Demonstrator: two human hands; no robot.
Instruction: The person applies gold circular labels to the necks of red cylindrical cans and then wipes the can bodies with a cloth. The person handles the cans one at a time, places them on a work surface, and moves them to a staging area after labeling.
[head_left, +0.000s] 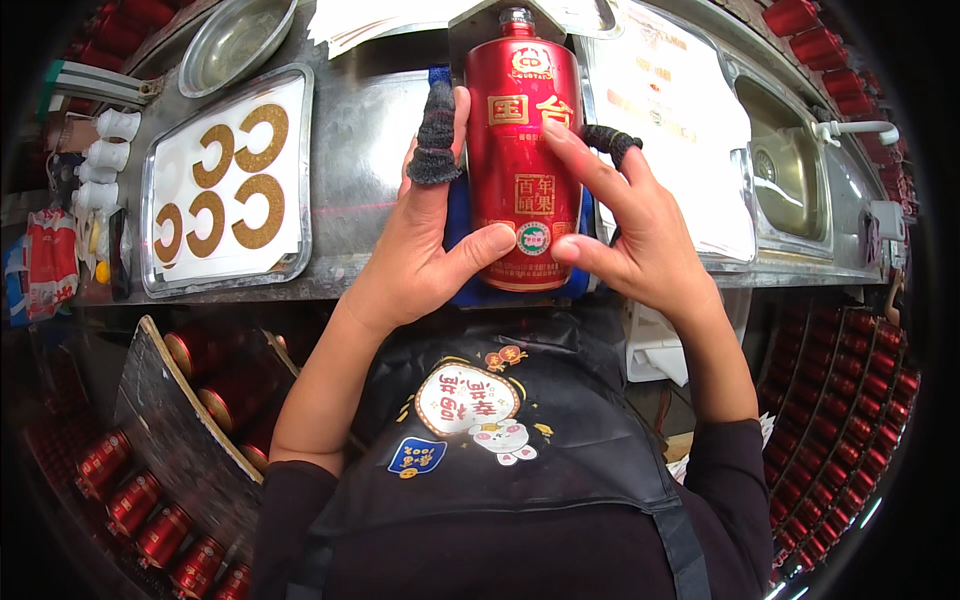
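Note:
A red glass bottle (pixel 522 150) with gold lettering lies at the middle of the metal counter, its dark cap pointing away from me. On its lower front is a small round green-and-white sticker (pixel 534 238). My left hand (pixel 415 240) grips the bottle's left side, the thumb pressed beside the sticker and a dark knitted finger sleeve (pixel 436 135) on one finger. From the right, my right hand (pixel 645 230) holds it with the thumb low and a fingertip on the lettering; it wears a dark finger sleeve (pixel 610 142) too. Blue cloth (pixel 462 215) shows under the bottle.
At left, a metal tray (pixel 305 110) holds a white sheet with gold C-shaped pieces (pixel 262 135), below a metal bowl (pixel 235 45). White sheets (pixel 680 190) lie right, before a sink (pixel 790 195). Red bottles (pixel 840 410) fill racks at lower right; more (pixel 150 500) stand lower left.

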